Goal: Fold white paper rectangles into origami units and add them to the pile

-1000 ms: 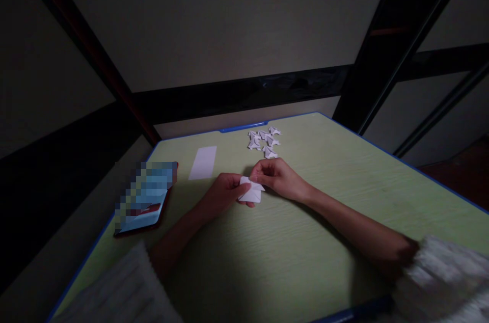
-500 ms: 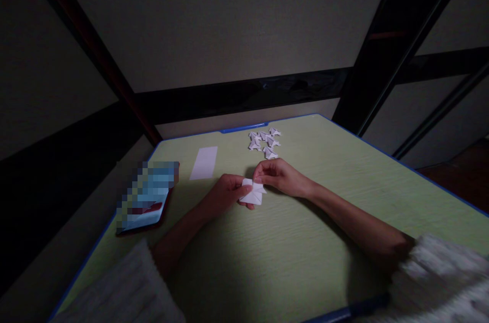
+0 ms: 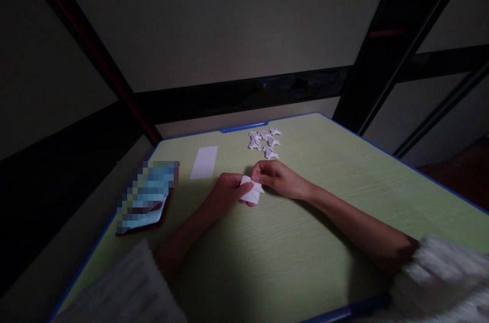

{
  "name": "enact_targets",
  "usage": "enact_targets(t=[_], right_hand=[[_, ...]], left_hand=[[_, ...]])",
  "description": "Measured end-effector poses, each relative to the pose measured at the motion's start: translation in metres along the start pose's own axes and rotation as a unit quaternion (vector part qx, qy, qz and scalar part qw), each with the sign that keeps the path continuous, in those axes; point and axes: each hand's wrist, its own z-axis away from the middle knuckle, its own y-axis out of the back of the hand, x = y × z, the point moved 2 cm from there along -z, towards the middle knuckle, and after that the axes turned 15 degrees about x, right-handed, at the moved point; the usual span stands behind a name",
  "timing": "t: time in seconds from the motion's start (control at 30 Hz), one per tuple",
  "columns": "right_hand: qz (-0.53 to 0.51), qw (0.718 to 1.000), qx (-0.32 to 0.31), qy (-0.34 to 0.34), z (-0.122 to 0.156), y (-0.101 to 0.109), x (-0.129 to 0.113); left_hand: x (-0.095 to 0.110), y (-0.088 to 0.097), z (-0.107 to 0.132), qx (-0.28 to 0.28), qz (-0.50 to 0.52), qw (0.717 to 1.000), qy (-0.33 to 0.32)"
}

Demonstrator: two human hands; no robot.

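Note:
Between my two hands is a small piece of folded white paper, with creases and a pointed flap on its right side. My left hand grips it from the left, thumb on top and fingers underneath. The fingertips of my right hand pinch its upper edge, which they partly cover. Just beyond my hands, several small folded paper figures lie in a cluster on the table.
A flat white paper strip lies left of the figures. A tablet or large phone in a dark red case rests at the left, its screen partly pixelated. The light green table has a blue rim and stands against a panelled wall.
The folded paper has tilted slightly and shifted a little left in my hands. My right fingers have moved slightly along with it. Everything else lies as before.

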Motion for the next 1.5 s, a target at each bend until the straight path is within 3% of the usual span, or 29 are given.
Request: enact_targets(t=[0.27, 0.43, 0.53, 0.73, 0.87, 0.97, 1.1, 1.33, 1.5], right_hand=[[-0.178, 0.982, 0.026, -0.063, -0.002, -0.001, 0.006], [-0.109, 0.991, -0.059, -0.044, 0.003, -0.004, 0.0], [-0.092, 0.993, -0.075, -0.024, 0.005, -0.006, -0.001], [-0.097, 0.994, -0.057, -0.016, 0.01, -0.01, -0.001], [-0.175, 0.984, -0.026, -0.028, 0.011, -0.014, 0.002], [-0.243, 0.969, -0.01, -0.041, 0.009, -0.017, 0.006], [-0.245, 0.969, 0.022, -0.013, 0.006, -0.016, 0.005], [-0.179, 0.984, 0.013, -0.021, 0.006, -0.011, -0.002], [-0.176, 0.983, -0.036, -0.031, 0.008, -0.013, 0.001]], left_hand=[[0.004, 0.004, 0.005, 0.0, 0.074, 0.997, 0.011], [0.005, 0.005, 0.005, -0.013, 0.103, 0.995, 0.01], [0.005, 0.004, 0.006, -0.043, 0.105, 0.994, -0.001], [0.007, 0.005, 0.009, -0.064, 0.091, 0.994, -0.003], [0.006, 0.002, 0.011, -0.068, 0.128, 0.989, -0.012], [0.004, 0.0, 0.01, -0.046, 0.159, 0.986, -0.022], [0.005, 0.0, 0.008, -0.026, 0.143, 0.989, -0.036], [0.007, 0.0, 0.007, -0.03, 0.103, 0.994, -0.035], [0.006, 0.0, 0.01, -0.06, 0.1, 0.993, -0.011]])
